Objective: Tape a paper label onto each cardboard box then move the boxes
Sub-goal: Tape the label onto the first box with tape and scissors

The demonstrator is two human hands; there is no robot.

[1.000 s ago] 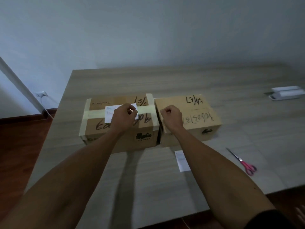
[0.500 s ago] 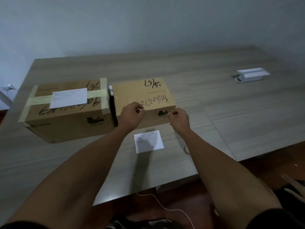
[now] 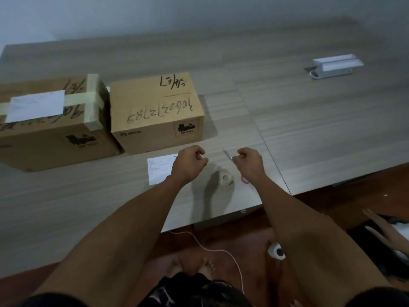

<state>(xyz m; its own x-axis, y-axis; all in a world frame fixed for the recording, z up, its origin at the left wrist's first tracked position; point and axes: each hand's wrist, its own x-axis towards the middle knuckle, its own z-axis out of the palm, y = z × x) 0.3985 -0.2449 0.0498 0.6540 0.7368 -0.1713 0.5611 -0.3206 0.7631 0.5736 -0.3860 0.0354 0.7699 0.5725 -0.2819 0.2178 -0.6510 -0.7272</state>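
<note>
Just beside the left hand (image 3: 188, 161) lies the paper label (image 3: 160, 168).

My left hand (image 3: 188, 163) covers the right edge of the loose white paper label (image 3: 159, 168). My right hand (image 3: 249, 163) hides most of the pink-handled scissors (image 3: 228, 154). The labelled, taped brown cardboard box (image 3: 51, 138) is cut off at the left edge. I cannot read the labels' print.

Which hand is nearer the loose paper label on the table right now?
Left. The left hand hovers over the right edge of the loose paper label. The right hand is farther right, above the scissors, past the tape roll.
</note>
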